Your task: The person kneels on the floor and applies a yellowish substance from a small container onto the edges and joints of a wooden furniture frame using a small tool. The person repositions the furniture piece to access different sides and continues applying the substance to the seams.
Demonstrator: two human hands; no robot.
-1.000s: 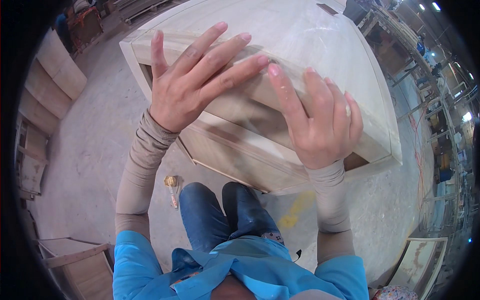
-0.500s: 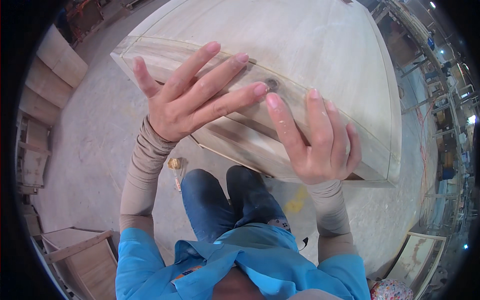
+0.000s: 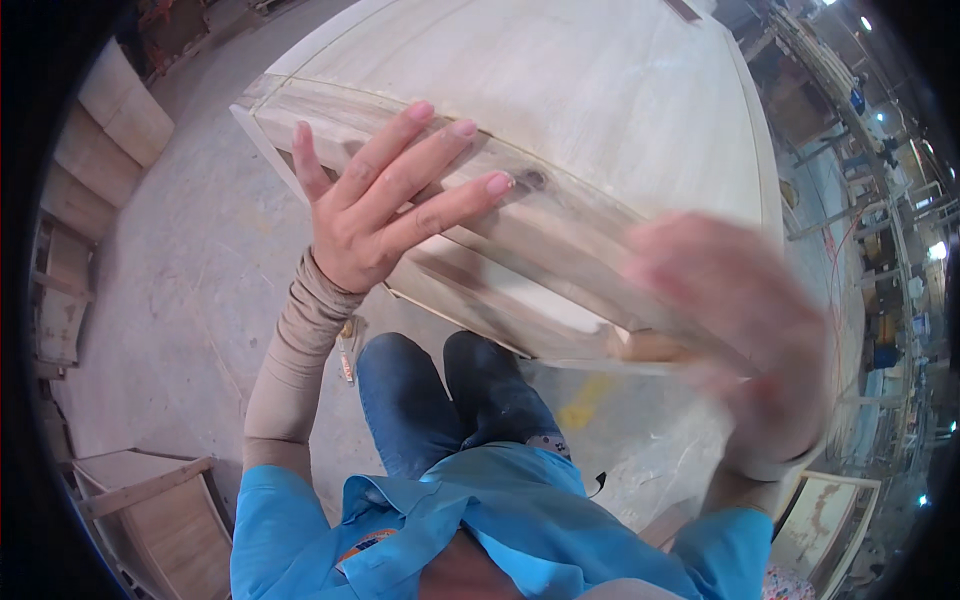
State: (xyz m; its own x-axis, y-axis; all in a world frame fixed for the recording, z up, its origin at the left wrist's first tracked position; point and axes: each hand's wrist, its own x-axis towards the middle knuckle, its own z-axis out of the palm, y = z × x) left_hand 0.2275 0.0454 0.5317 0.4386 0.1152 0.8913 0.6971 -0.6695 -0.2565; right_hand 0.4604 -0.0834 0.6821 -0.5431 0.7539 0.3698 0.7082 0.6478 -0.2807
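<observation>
A large, pale wooden furniture piece (image 3: pixel 560 95) stands before me, with a flat top and an open-framed front. A dark knot (image 3: pixel 530 179) marks its front border strip. My left hand (image 3: pixel 375 205) lies on that strip, fingers spread and stretched out, with the index fingertip close to the knot. Nothing is in its grasp. Over the right part of the front edge, my right hand (image 3: pixel 735 300) is smeared by motion. Its fingers cannot be made out, nor whether they touch the wood or hold anything.
On the floor by my legs lies a small brush-like tool (image 3: pixel 346 350). Wooden frames stand at the lower left (image 3: pixel 160 510) and lower right (image 3: pixel 825 520). Stacked wooden panels (image 3: pixel 110 130) line the left side. Racks (image 3: pixel 900 270) with assorted items run along the right.
My right hand has swept away from the knot toward the right and is blurred. My left hand stays spread on the edge strip, slightly shifted.
</observation>
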